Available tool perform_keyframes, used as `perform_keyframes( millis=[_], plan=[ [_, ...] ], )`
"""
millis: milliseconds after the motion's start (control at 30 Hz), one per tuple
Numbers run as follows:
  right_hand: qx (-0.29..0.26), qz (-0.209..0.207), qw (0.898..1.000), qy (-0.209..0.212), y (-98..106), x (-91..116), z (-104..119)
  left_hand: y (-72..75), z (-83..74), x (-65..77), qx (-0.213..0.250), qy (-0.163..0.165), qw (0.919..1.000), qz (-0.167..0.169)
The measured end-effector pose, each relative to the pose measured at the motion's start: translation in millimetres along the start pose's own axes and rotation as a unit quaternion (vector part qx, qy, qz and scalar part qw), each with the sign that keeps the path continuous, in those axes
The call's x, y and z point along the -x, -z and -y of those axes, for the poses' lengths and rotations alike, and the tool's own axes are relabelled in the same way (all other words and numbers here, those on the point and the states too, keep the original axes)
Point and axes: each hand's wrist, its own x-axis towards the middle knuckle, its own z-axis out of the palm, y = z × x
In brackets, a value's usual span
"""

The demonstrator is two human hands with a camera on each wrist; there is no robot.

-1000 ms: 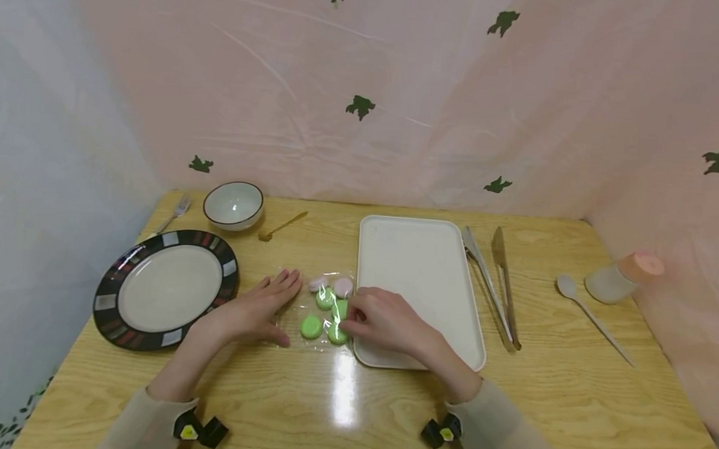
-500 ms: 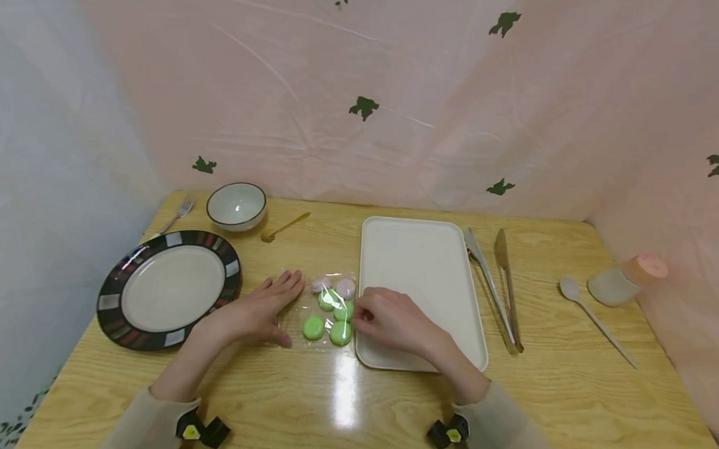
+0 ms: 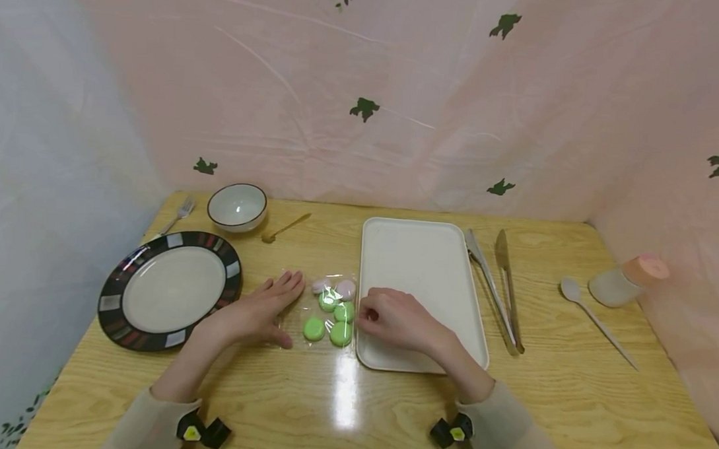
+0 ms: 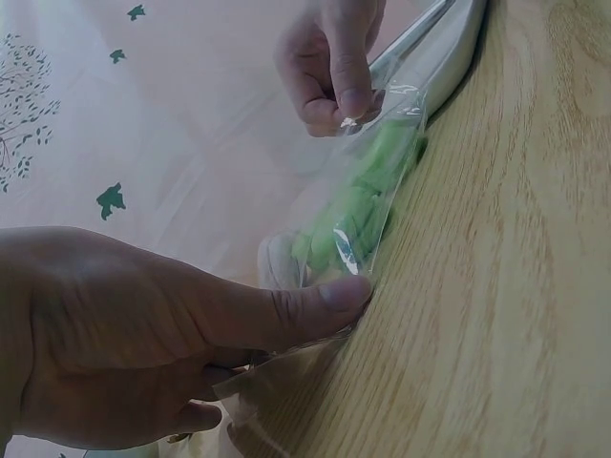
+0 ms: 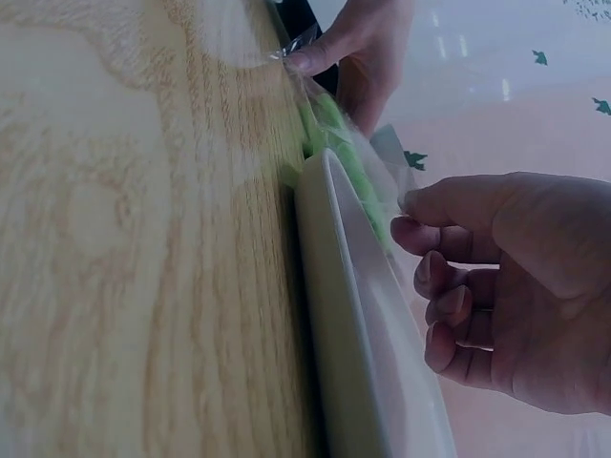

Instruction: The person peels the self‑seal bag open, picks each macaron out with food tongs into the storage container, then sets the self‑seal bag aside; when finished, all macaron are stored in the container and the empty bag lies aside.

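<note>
A clear plastic bag (image 3: 299, 315) lies on the table between my hands, holding several green macarons (image 3: 314, 328) and pale pink macarons (image 3: 345, 290). My left hand (image 3: 252, 313) rests palm down with fingers spread straight, its thumb pressing the bag's left side, as the left wrist view also shows. My right hand (image 3: 400, 322) pinches the bag's right edge between thumb and forefinger; in the right wrist view the film (image 5: 382, 181) stretches up to those fingertips. That hand is over the left edge of the white tray (image 3: 418, 253).
A plate with a dark patterned rim (image 3: 112, 302) sits at the left, with a fork (image 3: 184, 208), a bowl (image 3: 237, 207) and a small golden spoon (image 3: 285, 228) behind. Metal tongs (image 3: 494, 289) lie right of the tray. Further right are a spoon (image 3: 594, 318) and a pink-lidded jar (image 3: 615, 286).
My right hand has shifted right, off the macarons and over the tray's left edge, uncovering the green macarons nearest it. The left hand has stayed in place.
</note>
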Motion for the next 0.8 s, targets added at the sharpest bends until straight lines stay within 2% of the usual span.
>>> perform_keyframes(
  millis=[167, 367, 800],
  plan=[
    [-0.008, -0.001, 1.000, 0.005, -1.1, -7.6, 6.7, 0.1, 1.2, 0.1, 0.000, 0.003, 1.0000, 0.003],
    [0.022, -0.019, 1.000, 0.004, -2.9, -14.0, 11.1, 0.2, 1.2, 1.2, 0.008, -0.003, 1.0000, 0.001],
    [0.010, -0.006, 1.000, -0.015, -0.3, -11.3, -0.2, -0.1, 2.0, -0.9, 0.005, -0.004, 1.0000, 0.000]
  ],
)
